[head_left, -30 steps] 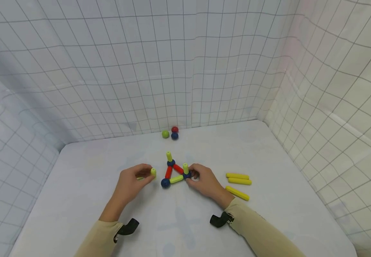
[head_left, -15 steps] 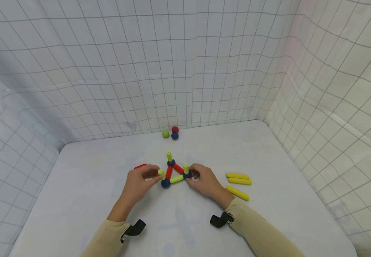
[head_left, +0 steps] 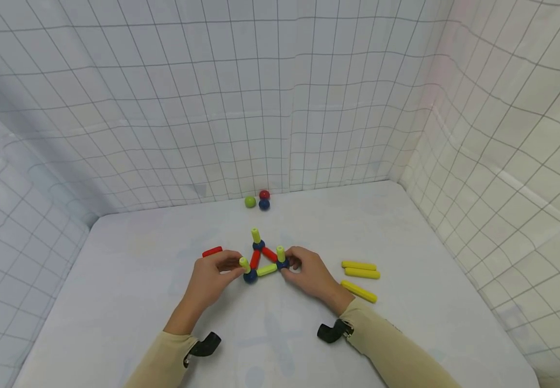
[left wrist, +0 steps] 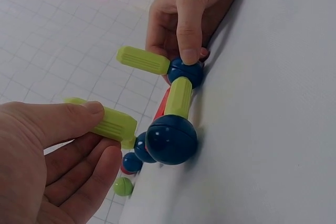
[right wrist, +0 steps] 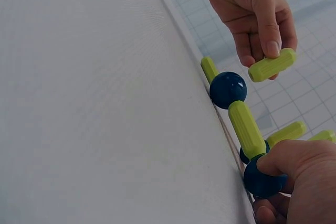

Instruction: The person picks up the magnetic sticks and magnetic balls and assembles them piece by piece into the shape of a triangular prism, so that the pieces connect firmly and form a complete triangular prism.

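Note:
My left hand (head_left: 209, 280) pinches a short yellow-green stick (left wrist: 113, 124) between thumb and fingers. It hangs close to the near blue ball (left wrist: 170, 140) of a triangular frame; the right wrist view shows a small gap between them. My right hand (head_left: 309, 272) grips the right-hand blue ball (right wrist: 262, 178), which carries an upright yellow-green stick (head_left: 281, 254). A third blue ball (head_left: 258, 246) at the back also carries one. Two red sticks (head_left: 269, 255) and a yellow-green stick (head_left: 267, 270) join the balls. Beyond the near ball another yellow-green stick (right wrist: 208, 68) is partly visible.
A red stick (head_left: 212, 251) lies just beyond my left hand. Loose green (head_left: 250, 201), red (head_left: 264, 194) and blue balls (head_left: 264, 205) sit at the table's back edge. Three yellow sticks (head_left: 362, 273) lie right of my right forearm. Gridded cloth walls (head_left: 241, 108) surround the table.
My left hand has moved right with the yellow-green stick, bringing it to the near blue ball and uncovering the red stick behind the hand. My right hand stays on its ball.

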A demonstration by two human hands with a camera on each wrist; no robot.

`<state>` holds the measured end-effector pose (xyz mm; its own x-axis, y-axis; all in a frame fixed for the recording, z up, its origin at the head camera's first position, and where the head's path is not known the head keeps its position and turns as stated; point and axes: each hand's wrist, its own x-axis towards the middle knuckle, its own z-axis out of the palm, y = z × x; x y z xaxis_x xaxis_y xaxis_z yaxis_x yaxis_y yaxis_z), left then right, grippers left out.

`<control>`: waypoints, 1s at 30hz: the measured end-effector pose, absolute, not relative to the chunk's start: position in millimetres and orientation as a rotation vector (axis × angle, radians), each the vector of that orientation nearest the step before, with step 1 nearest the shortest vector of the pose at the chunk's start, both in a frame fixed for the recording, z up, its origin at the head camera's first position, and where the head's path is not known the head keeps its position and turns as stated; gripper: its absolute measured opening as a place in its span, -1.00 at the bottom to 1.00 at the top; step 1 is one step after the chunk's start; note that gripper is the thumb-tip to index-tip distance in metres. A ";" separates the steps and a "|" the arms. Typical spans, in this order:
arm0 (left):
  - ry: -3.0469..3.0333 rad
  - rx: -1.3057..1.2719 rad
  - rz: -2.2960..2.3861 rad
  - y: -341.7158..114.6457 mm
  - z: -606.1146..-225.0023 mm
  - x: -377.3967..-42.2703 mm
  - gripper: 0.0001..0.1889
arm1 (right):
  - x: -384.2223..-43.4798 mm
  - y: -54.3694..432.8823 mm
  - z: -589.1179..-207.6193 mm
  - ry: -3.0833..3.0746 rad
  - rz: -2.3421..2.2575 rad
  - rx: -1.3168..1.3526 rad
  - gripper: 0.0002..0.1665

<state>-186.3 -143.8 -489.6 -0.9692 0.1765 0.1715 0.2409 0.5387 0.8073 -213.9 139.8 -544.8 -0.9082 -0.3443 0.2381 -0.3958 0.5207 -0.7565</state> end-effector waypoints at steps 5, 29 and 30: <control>-2.705 -0.369 -1.430 -143.7 -491.5 -187.6 -0.70 | -213.9 139.5 -544.0 -2.697 1.353 0.653 -0.67; -2.730 -0.380 -1.441 -140.8 -501.4 -189.3 -0.66 | -213.5 138.8 -543.8 -2.690 1.359 0.647 -0.69; -2.738 -0.368 -1.454 -140.7 -504.3 -189.3 -0.64 | -213.0 139.1 -544.4 -2.692 1.358 0.645 -0.69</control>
